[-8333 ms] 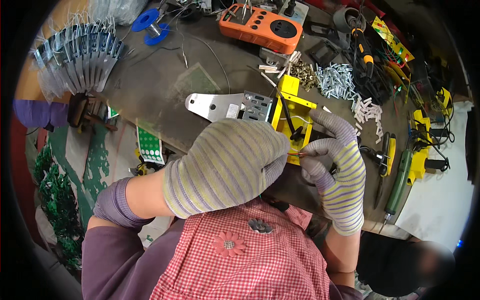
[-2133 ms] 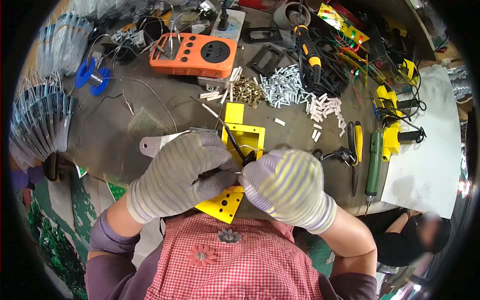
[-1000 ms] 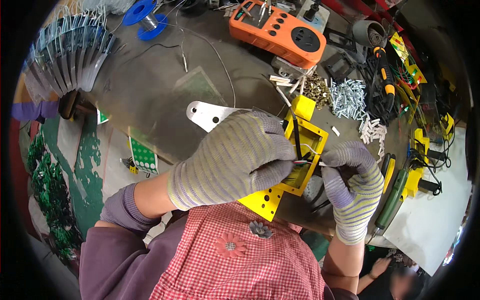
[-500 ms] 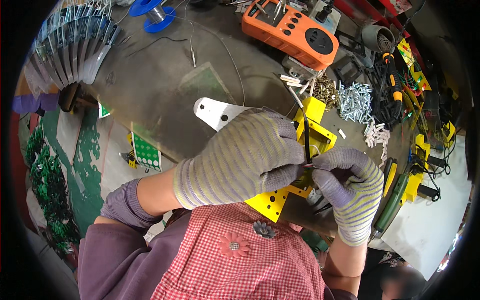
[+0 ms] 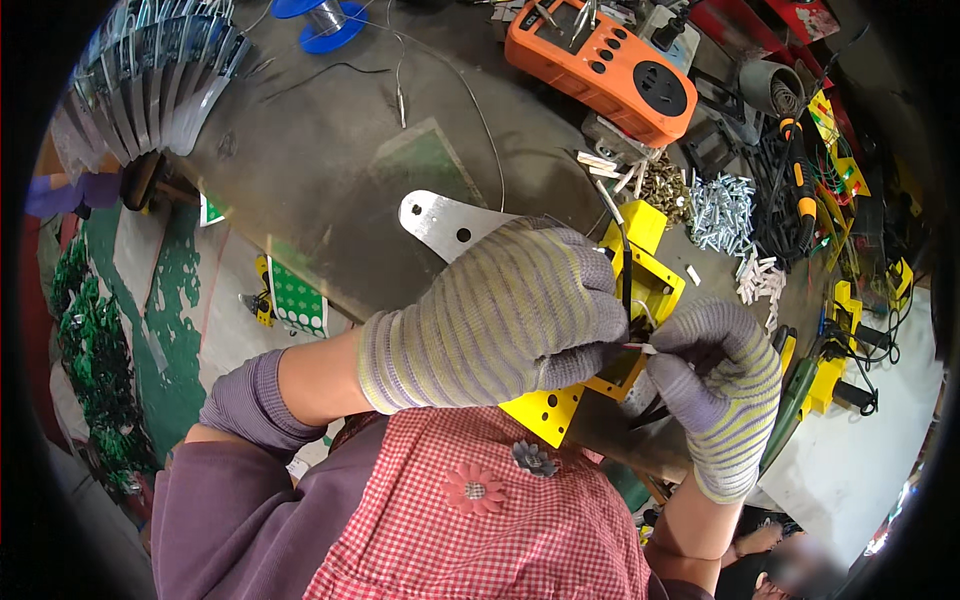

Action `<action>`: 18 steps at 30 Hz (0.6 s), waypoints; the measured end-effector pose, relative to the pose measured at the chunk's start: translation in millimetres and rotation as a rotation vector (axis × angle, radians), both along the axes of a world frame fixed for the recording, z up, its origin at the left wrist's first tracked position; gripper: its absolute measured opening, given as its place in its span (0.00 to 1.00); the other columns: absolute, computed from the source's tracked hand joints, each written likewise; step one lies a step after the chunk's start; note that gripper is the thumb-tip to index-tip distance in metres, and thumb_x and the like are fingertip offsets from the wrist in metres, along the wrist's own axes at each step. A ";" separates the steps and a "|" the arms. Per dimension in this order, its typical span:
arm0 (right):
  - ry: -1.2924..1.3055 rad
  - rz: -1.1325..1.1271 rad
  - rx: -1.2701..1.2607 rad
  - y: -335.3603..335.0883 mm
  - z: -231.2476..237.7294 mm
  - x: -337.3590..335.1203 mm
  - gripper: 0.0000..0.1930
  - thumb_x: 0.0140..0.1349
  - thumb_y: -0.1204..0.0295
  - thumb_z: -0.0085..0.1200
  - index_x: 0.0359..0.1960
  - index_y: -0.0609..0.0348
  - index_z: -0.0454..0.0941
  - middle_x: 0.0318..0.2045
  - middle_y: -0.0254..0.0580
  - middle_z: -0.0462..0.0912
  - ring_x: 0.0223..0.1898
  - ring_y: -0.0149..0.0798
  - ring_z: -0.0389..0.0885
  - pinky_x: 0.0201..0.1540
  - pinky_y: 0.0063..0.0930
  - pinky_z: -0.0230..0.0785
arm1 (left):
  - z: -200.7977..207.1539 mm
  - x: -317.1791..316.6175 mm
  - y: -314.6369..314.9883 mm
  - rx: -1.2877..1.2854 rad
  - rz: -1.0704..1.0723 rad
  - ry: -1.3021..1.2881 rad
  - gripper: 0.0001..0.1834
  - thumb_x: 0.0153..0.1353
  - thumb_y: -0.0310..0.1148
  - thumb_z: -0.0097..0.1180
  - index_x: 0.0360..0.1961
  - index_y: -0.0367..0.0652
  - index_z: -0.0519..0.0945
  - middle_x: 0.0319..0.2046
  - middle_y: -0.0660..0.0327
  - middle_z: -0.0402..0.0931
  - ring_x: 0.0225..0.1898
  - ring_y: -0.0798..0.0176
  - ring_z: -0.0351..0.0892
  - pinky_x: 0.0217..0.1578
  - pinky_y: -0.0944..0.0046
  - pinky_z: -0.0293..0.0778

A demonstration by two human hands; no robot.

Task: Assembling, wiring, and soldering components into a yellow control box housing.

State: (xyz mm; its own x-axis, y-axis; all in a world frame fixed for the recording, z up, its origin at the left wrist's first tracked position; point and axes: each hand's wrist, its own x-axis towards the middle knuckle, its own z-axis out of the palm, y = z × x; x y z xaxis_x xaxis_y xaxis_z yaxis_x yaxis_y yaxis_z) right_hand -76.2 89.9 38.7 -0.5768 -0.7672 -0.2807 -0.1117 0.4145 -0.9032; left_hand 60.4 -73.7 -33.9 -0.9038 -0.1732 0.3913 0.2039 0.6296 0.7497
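Left hand [image 5: 495, 315] pinched closed on thin wire [image 5: 637, 347], our right hand [image 5: 722, 395] nipping its whitish end, thumb to forefinger. Wire's kinda right over yellow box [image 5: 657, 290]. We've got silver screws [image 5: 722, 213] heaped nearby on surface [image 5: 310, 170].

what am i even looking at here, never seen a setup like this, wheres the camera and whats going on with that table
There's no machine: these are a person's own hands, in striped gloves. The picture comes from a wide camera worn on the person's head, looking down, so straight edges bend. The left hand and right hand meet close by a yellow box, a thin wire in their grip. On the table lie a metal plate, an orange device, a blue spool, and piles of silver parts and white pieces.
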 end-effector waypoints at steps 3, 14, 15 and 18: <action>0.159 0.090 0.026 -3.1 -4.7 0.5 0.09 0.48 0.81 0.65 0.33 0.58 0.84 0.29 0.32 0.82 0.29 0.24 0.78 0.33 0.19 0.69 | 4.8 -1.0 -2.6 -0.032 -0.042 -0.070 0.11 0.49 0.39 0.65 0.31 0.46 0.82 0.31 0.61 0.76 0.38 0.52 0.77 0.43 0.52 0.73; 0.488 0.285 0.047 -10.2 -6.9 8.7 0.10 0.45 0.79 0.66 0.32 0.57 0.84 0.29 0.35 0.83 0.27 0.31 0.81 0.32 0.25 0.72 | 9.3 4.5 -6.8 -0.096 0.000 -0.155 0.13 0.47 0.41 0.65 0.31 0.45 0.83 0.36 0.57 0.78 0.41 0.50 0.78 0.43 0.51 0.72; 0.487 0.284 0.046 -8.4 -8.5 9.2 0.10 0.45 0.79 0.66 0.32 0.57 0.84 0.29 0.35 0.83 0.27 0.31 0.81 0.32 0.25 0.72 | 7.9 3.8 -6.1 -0.040 0.000 -0.148 0.14 0.47 0.42 0.65 0.31 0.45 0.83 0.36 0.57 0.78 0.41 0.51 0.78 0.43 0.51 0.72; 0.322 0.121 -0.060 0.6 -8.9 12.4 0.15 0.50 0.82 0.64 0.41 0.58 0.82 0.32 0.36 0.83 0.29 0.28 0.81 0.33 0.22 0.72 | 6.4 2.9 -4.1 -0.099 0.008 -0.106 0.14 0.46 0.42 0.65 0.31 0.46 0.84 0.35 0.57 0.77 0.39 0.51 0.77 0.42 0.51 0.72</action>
State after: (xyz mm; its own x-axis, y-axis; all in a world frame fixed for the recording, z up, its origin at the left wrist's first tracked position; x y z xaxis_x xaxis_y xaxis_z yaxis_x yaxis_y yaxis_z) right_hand -63.8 90.5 29.8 -0.5319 -0.8453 -0.0515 -0.4399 0.3277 -0.8361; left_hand 63.3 -77.8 -27.5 -0.9396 -0.1457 0.3097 0.1221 0.7025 0.7011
